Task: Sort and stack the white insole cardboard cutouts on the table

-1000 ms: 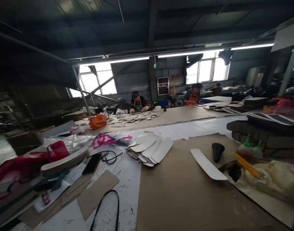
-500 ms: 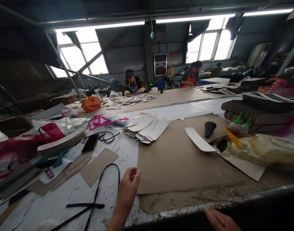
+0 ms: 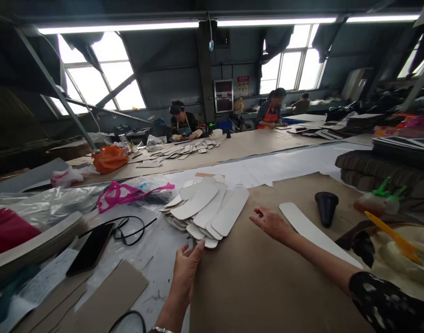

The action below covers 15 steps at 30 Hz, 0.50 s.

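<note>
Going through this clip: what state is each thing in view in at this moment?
Left hand: open, empty, beside the stack.
Right hand: open, empty, over the brown cardboard sheet.
Stack of white shaped boards: fanned, overlapping.
Single white board: lying flat.
Smartphone: screen dark, lying flat.

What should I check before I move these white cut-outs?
Left hand and right hand empty: ok.
Left fingers touching the pile of white cut-outs: cannot tell; they are right at its near edge.
Pile squared up: not ok; the pieces are fanned and overlapping.
Right forearm off the white strip: cannot tell; they lie close together on the brown cardboard sheet.
Black cone away from the right hand: ok.
Phone away from the left hand: ok.
</note>
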### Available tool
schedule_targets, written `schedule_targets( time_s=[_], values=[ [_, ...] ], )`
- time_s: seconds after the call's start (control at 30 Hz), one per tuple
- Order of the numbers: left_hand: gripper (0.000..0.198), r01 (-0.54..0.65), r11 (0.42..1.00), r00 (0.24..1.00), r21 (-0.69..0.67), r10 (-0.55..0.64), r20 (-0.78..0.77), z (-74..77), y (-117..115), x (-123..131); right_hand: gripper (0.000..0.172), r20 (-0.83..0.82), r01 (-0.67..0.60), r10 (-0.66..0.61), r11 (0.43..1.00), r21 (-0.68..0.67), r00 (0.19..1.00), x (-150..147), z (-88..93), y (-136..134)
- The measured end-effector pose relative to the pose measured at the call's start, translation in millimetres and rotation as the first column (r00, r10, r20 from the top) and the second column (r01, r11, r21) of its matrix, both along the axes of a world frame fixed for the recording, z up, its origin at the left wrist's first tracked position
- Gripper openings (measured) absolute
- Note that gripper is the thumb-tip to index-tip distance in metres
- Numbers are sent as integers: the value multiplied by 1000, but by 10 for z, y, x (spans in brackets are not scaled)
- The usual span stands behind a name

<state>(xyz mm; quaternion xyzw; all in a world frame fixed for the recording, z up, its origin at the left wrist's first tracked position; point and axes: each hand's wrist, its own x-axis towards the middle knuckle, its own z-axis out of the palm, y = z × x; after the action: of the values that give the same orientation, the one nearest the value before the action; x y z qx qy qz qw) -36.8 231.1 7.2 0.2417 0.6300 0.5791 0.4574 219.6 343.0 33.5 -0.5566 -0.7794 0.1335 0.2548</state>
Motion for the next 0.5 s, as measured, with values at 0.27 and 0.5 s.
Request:
schedule_targets(
  time_s=[0.27,0.5],
  values=[
    [56,-3,1000,986,17,0,165,-136,525,-67,62,-82,226,-234,969,-95,969,-150,-68,1381],
    [61,28,998,973,56,-40,229,-78,590,24,45,-167,80,-130,957,-277,977,-606,-306,1485]
  ],
)
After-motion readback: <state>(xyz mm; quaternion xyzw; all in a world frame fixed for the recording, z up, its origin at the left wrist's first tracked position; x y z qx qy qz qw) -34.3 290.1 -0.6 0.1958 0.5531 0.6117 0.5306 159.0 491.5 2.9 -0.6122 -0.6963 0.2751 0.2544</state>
